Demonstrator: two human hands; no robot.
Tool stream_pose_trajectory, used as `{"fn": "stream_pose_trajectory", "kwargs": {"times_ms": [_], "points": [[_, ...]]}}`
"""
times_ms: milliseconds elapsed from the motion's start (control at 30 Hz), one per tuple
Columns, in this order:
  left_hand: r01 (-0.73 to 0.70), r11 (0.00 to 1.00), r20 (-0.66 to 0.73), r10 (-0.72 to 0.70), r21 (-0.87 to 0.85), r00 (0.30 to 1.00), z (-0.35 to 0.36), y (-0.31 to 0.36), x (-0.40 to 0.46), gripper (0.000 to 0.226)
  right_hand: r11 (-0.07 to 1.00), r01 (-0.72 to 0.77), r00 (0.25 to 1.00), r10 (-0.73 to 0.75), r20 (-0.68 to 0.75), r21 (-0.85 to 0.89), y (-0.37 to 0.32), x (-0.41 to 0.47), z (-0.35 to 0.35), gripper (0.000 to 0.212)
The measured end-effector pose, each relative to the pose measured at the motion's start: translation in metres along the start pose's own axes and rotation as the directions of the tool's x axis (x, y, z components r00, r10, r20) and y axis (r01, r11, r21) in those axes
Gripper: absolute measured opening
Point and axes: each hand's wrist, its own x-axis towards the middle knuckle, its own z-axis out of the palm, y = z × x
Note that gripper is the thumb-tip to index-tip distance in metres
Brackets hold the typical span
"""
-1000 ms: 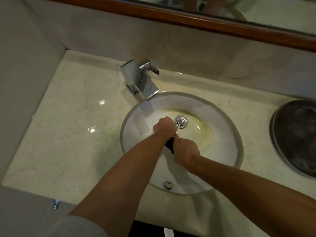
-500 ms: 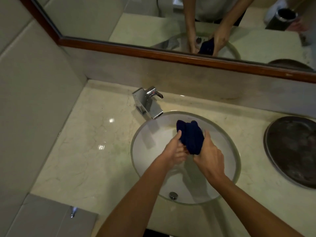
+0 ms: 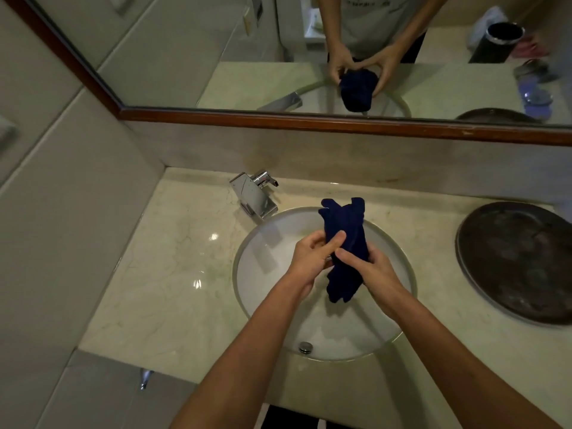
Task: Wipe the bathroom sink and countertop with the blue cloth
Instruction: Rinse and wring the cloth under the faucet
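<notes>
A dark blue cloth (image 3: 343,243) is bunched into a long roll and held upright above the round white sink (image 3: 272,317). My left hand (image 3: 312,258) grips its middle from the left, thumb across the fabric. From the right, my right hand (image 3: 371,267) closes on the same stretch. Both ends of the cloth stick out above and below my hands. The pale marble countertop (image 3: 173,267) surrounds the basin. My hands and the cloth hide the drain.
A chrome faucet (image 3: 255,195) stands at the sink's back left. A dark round tray (image 3: 520,261) lies on the counter at the right. A wood-framed mirror (image 3: 309,120) runs above the backsplash. A tiled wall (image 3: 62,212) closes the left side.
Both hands lifted the cloth out of the basin bottom and raised it above the sink. The cloth went from a tight twist to a longer upright roll. The view tilted up, showing the mirror.
</notes>
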Motion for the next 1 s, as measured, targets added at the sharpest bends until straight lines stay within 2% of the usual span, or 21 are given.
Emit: {"fn": "stream_pose_trajectory", "kwargs": {"times_ms": [167, 267, 367, 467, 533, 633, 700, 767, 833, 900, 933, 1000], "points": [[-0.13, 0.985, 0.019, 0.129, 0.118, 0.992, 0.005, 0.013, -0.015, 0.031, 0.938, -0.155, 0.987, 0.137, 0.078, 0.309, -0.013, -0.01, -0.017, 0.027], [-0.138, 0.987, -0.012, 0.139, 0.08, 0.99, 0.011, 0.014, -0.019, 0.034, 0.912, -0.135, 0.991, 0.121, 0.059, 0.388, -0.021, -0.012, -0.021, 0.029], [-0.14, 0.986, -0.014, 0.142, 0.085, 0.99, 0.017, 0.017, -0.02, 0.033, 0.972, -0.01, 1.0, 0.014, -0.016, 0.234, -0.028, -0.015, -0.021, 0.027], [-0.19, 0.952, -0.059, 0.21, 0.241, 0.976, 0.022, 0.022, -0.017, 0.029, 0.988, 0.151, 0.973, -0.145, -0.179, 0.022, -0.036, -0.019, -0.024, 0.028], [-0.194, 0.931, -0.098, 0.234, 0.31, 0.967, 0.026, 0.023, -0.015, 0.025, 0.964, 0.237, 0.945, -0.257, -0.201, -0.117, -0.038, -0.021, -0.026, 0.028], [-0.164, 0.921, -0.116, 0.217, 0.354, 0.969, 0.028, 0.024, -0.016, 0.02, 0.949, 0.285, 0.931, -0.308, -0.196, -0.138, -0.042, -0.024, -0.03, 0.027], [-0.155, 0.934, -0.085, 0.192, 0.321, 0.978, 0.028, 0.026, -0.022, 0.023, 0.968, 0.25, 0.946, -0.247, -0.208, -0.015, -0.045, -0.018, -0.04, 0.027], [-0.184, 0.95, 0.028, 0.182, 0.252, 0.983, 0.03, 0.032, -0.034, 0.023, 0.956, 0.184, 0.975, -0.15, -0.161, 0.229, -0.044, -0.009, -0.053, 0.024], [-0.228, 0.952, 0.203, 0.186, 0.206, 0.961, 0.037, 0.038, -0.046, 0.022, 0.84, 0.06, 0.997, -0.029, -0.065, 0.54, -0.042, -0.001, -0.064, 0.026], [-0.296, 0.921, 0.325, 0.208, 0.252, 0.923, 0.045, 0.042, -0.052, 0.025, 0.704, -0.053, 0.997, 0.081, -0.005, 0.708, -0.04, 0.001, -0.072, 0.023], [-0.34, 0.895, 0.333, 0.239, 0.288, 0.912, 0.049, 0.043, -0.054, 0.028, 0.681, -0.078, 0.995, 0.1, 0.013, 0.728, -0.04, 0.002, -0.074, 0.02], [-0.405, 0.821, 0.204, 0.35, 0.403, 0.914, 0.054, 0.046, -0.055, 0.03, 0.644, -0.094, 0.995, 0.049, 0.082, 0.759, -0.036, 0.001, -0.077, 0.021]]}}
